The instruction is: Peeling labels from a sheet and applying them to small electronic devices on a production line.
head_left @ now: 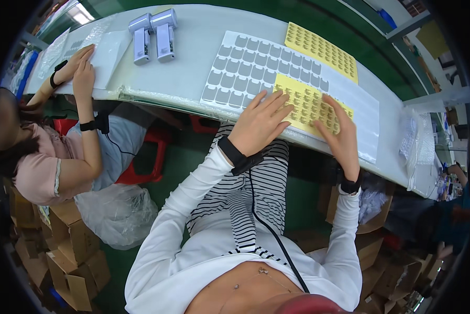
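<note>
A yellow sheet (pixel 304 118) printed with rows of small dark shapes lies on top of a white sheet of grey die-cut stickers (pixel 241 69). My left hand (pixel 260 124) rests with its fingers stretched out over the yellow sheet's left edge and the grey stickers beside it. Over the right part of the yellow sheet is my right hand (pixel 340 140), thumb and forefinger spread apart, with nothing visible between them. Its other fingers are partly hidden. Both wrists carry black bands. A second yellow sheet (pixel 324 49) lies behind the grey stickers.
Two pale purple handheld devices (pixel 164 42) stand at the table's far left. A co-worker's hands (pixel 80 70) are on a white sheet at the left. Bubble wrap (pixel 410 138) hangs at the right end. Cardboard boxes (pixel 72 235) and a clear plastic bag (pixel 117 214) sit below.
</note>
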Action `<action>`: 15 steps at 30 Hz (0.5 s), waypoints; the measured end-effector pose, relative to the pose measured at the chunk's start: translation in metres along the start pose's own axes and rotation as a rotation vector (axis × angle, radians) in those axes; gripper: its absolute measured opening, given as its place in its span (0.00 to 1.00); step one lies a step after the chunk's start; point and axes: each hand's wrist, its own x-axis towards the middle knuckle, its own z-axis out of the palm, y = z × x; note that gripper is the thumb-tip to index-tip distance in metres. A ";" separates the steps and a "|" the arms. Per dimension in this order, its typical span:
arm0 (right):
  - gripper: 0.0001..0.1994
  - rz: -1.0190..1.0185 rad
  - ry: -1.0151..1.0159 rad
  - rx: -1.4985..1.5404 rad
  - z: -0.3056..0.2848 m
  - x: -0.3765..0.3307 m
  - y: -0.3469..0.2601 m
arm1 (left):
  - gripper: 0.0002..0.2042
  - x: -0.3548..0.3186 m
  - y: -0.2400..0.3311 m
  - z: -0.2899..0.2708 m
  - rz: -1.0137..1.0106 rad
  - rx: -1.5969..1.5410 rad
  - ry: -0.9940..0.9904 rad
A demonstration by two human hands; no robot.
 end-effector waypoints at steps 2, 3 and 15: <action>0.16 0.059 0.006 0.106 -0.007 0.016 0.010 | 0.17 -0.004 -0.004 0.004 -0.008 0.056 0.025; 0.12 0.129 0.019 0.198 -0.013 0.023 0.016 | 0.17 -0.002 -0.003 0.005 -0.001 0.043 0.019; 0.07 0.081 -0.451 0.161 0.000 0.094 0.052 | 0.17 -0.003 -0.005 0.007 0.006 0.042 0.040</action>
